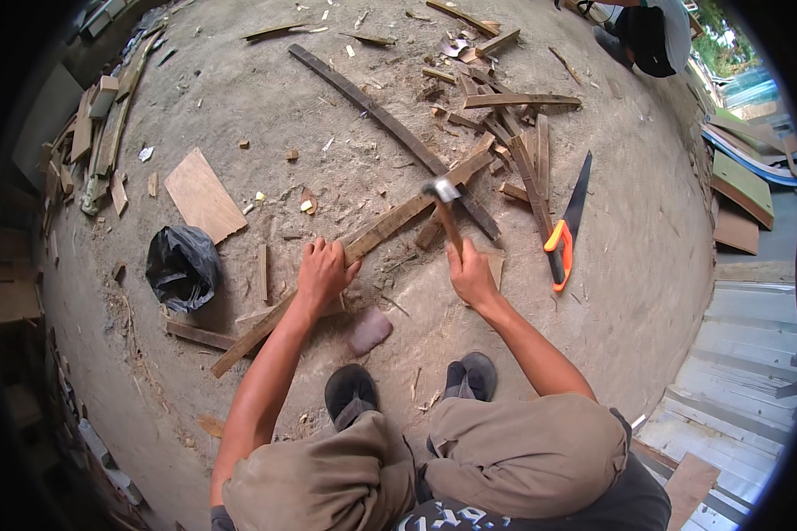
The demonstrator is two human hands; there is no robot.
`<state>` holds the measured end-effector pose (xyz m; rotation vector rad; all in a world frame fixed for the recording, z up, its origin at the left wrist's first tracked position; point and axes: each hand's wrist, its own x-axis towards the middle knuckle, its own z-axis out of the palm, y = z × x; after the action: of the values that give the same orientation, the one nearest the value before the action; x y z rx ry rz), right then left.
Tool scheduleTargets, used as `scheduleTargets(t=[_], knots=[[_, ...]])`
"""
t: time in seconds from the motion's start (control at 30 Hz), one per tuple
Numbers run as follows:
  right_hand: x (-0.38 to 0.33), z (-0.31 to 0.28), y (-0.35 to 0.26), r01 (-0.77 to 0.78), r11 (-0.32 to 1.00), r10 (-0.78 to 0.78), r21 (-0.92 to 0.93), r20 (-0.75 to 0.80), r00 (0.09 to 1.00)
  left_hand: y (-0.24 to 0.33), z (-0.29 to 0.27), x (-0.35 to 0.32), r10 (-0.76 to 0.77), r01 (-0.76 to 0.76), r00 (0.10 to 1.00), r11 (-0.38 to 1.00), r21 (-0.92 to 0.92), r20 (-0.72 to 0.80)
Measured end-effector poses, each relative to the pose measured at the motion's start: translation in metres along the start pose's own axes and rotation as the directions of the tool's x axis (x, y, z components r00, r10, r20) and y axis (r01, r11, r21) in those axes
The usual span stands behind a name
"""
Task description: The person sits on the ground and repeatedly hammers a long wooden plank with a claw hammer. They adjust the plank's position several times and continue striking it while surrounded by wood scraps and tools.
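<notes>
Pressing down from above in the head view, the left hand (325,276) is clamped on a long wooden batten (390,223), its fingers curled over the far edge. The batten slants across the ground (629,310) in front of the person, from near the left forearm up to the scrap wood. The right hand (472,276) is wrapped around the handle of a hammer (449,221); the hammer's head, blurred, shows over the upper part of the batten, and I cannot tell whether it touches the wood. Close by, a dark wooden strip (363,102) crosses the batten's line. Below the batten's lower part lies a short timber (199,334), and a reddish flat piece (369,331) sits in front of the shoes (351,389).

To the right, a saw (578,196) with an orange handle lies beside a pile of loose sticks (522,101). To the left stand a black plastic bag (199,283), its mouth open, and behind it a plywood sheet (205,196). Corrugated metal sheets (744,345) lie at the far right; another person (648,40) is partly visible at the top.
</notes>
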<state>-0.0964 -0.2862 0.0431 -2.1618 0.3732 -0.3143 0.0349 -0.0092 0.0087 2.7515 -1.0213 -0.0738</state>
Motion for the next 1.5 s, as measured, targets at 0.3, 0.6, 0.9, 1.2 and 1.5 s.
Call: scheduleTargets(t=[0.3, 0.6, 0.9, 1.2, 1.5], knots=[[0.028, -0.056, -0.075, 0.081, 0.910, -0.014, 0.406, -0.166, 0.986, -0.004, 0.001, -0.004, -0.013, 0.013, 1.000, 1.000, -0.011, 0.013], [-0.004, -0.005, 0.004, -0.143, 0.986, 0.154, -0.083, 0.145, 0.977, -0.001, -0.002, 0.001, -0.024, 0.025, 0.999, 0.999, -0.024, 0.036], [0.026, -0.062, -0.122, 0.137, 0.862, -0.081, 0.488, -0.133, 0.988, -0.009, 0.000, -0.003, -0.042, 0.044, 0.998, 0.998, -0.041, 0.048], [-0.012, 0.011, 0.002, -0.153, 0.986, 0.162, -0.062, 0.212, 0.964, -0.005, -0.003, 0.001, -0.067, 0.069, 0.996, 0.997, -0.022, 0.066], [0.023, -0.049, -0.130, 0.117, 0.726, -0.133, 0.677, -0.029, 0.991, -0.011, -0.003, -0.001, -0.092, 0.098, 0.990, 0.994, -0.046, 0.109]])
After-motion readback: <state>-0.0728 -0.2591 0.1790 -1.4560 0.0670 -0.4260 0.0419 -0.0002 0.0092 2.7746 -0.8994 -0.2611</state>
